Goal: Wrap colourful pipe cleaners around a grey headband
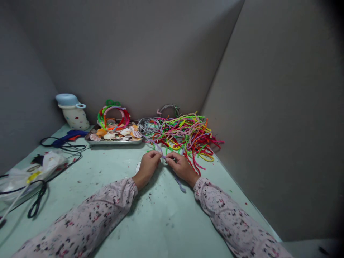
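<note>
My left hand (148, 165) and my right hand (181, 166) meet near the middle of the pale green table (113, 172). Both are closed in a pinch on a lilac pipe cleaner (179, 184), which runs between the fingertips and trails down under my right wrist. Just behind my hands lies a heap of coloured pipe cleaners (185, 134). Both sleeves are pink with dark flecks.
A metal tray (114, 141) holds seashells, with pipe-cleaner-wrapped hoops (114, 116) leaning behind it. Thin grey hoops (146, 124) lie beside the tray. At the left are a blue glue gun (70, 136), a lidded pot (73, 111), a plastic bag (29, 172), cables and scissors (36, 204). Grey partition walls close in the back and right.
</note>
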The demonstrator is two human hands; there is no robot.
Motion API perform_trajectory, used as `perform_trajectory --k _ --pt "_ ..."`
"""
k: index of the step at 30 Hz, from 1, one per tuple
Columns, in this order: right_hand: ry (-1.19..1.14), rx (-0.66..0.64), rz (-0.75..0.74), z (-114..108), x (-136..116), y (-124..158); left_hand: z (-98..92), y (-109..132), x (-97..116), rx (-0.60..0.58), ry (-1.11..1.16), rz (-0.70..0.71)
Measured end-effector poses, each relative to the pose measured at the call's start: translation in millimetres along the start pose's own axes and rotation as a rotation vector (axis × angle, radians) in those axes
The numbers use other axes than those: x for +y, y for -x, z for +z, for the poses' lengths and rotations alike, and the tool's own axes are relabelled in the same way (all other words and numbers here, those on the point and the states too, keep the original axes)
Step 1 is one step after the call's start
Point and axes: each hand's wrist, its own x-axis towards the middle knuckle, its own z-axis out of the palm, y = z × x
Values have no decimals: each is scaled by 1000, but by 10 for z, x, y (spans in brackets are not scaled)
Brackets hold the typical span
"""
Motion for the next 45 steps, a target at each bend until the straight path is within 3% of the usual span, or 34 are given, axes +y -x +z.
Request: perform_trajectory --k 45 --pt "-11 -25 -32 11 27 10 -32 -25 -26 -80 137 -19"
